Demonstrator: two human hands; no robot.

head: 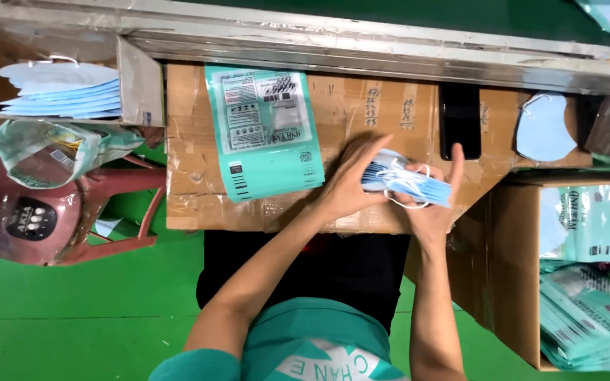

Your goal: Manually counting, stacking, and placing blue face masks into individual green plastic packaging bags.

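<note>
While pressed between both hands, left hand [351, 185] and right hand [438, 201], stack of blue masks [405, 185] held above worktop [192, 190] near edge; teal pouch [264, 130] just left, bare cardboard between.

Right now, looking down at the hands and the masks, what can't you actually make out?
- Head view: how many blue masks are in the stack; the left hand and right hand cover its ends.
- The carton of teal packets is cut off by the right edge.
- The dark object on the cardboard worktop: too dark to identify.
</note>
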